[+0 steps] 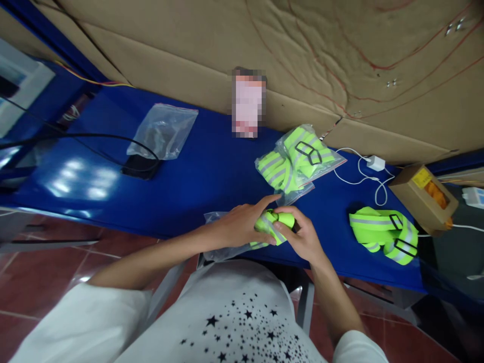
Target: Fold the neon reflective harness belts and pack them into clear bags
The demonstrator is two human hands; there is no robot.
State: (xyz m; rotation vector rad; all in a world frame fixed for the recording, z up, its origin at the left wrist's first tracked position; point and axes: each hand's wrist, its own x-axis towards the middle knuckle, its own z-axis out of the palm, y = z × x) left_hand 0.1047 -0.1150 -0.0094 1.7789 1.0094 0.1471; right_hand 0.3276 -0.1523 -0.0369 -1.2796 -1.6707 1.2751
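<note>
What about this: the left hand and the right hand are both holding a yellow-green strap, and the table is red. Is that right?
Not quite: the head view shows the table is blue. The left hand and right hand do both hold a yellow-green strap.

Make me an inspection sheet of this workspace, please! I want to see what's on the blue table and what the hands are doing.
Surface: blue table, with shiny light reflections at the left.
Job's things: yellow-green strap bundle in the hands; bagged straps beyond them; loose straps with black buckles at the right; clear plastic bag at the left.
Clutter: cardboard box at the right; dark flat object partly under the clear bag.
Hands: left hand and right hand both on the strap bundle.
Cables: black cable at the left; white cable at the right.
Surroundings: brown cardboard backing; red tiled floor.
</note>
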